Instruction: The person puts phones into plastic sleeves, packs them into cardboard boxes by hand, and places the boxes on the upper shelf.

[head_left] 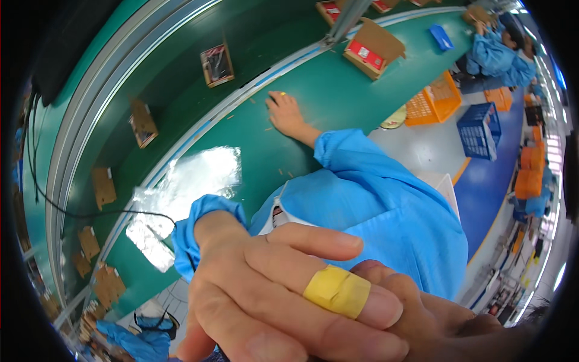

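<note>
Right hand (286,114) rests on the green bench (256,142), grip indeterminable. Left hand (283,295) is apart, raised off the bench, fingers extended. Red package (366,55) on bench: print illegible.

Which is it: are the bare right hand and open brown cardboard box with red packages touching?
Apart. The head view shows flat green tabletop between the right hand and the box.

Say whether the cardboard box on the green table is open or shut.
Open: the cardboard box has its lid raised, and red contents show inside.
</note>
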A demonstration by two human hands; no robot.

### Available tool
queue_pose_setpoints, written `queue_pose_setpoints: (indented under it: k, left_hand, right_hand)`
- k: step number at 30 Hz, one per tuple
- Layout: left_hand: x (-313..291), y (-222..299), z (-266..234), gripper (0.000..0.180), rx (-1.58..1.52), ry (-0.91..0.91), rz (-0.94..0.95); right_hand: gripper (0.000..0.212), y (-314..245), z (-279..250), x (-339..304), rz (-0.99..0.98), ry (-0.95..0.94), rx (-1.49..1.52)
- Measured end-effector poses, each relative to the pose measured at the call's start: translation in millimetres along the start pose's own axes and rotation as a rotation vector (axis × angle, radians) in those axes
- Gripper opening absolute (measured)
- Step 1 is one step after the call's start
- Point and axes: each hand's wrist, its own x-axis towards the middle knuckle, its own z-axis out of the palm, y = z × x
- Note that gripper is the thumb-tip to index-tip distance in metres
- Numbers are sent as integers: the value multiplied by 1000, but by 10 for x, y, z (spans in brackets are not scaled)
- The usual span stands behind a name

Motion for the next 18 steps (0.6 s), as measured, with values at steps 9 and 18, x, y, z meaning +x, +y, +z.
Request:
queue_pose_setpoints:
  k: [9,18]
  left_hand:
    - [-63,-117,-179,32,-708,-45,-371]
    - [51,-316,-131,41,-1327,-95,-134]
  right_hand:
    - [30,-3,15,20,-85,80,41]
    - [34,-6,35,-17,-84,78,3]
